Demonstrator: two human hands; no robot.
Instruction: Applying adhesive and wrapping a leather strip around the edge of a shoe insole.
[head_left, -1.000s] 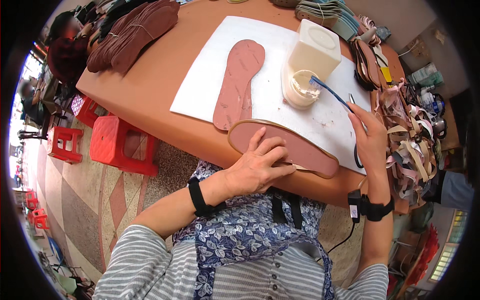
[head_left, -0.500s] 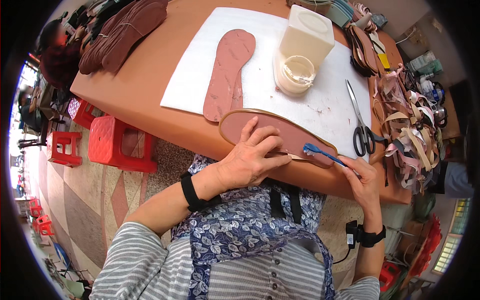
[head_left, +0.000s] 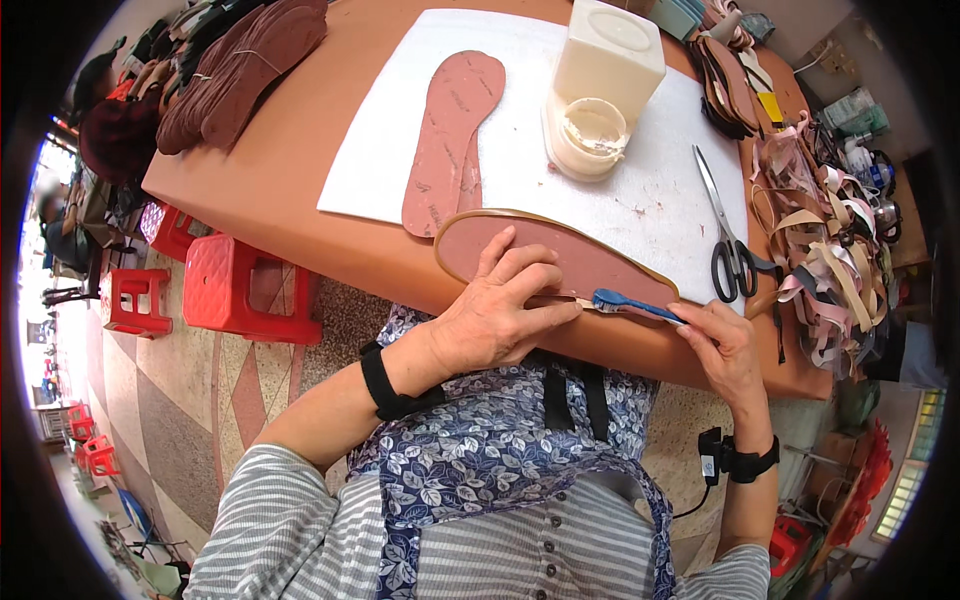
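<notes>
Your left grip (head_left: 500,300) is spreading over the insole (head_left: 575,250) along the table's (head_left: 260,180) near edge; your right (head_left: 718,345) is pinching the blue brush (head_left: 638,304). The insole's tableward rim (head_left: 612,241) is looking finished, the near strip (head_left: 584,303) seemingly lying unfinished.

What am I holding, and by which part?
Right hand holds the blue brush by its handle. Left hand lies on the edged insole; any grip is unclear.
</notes>
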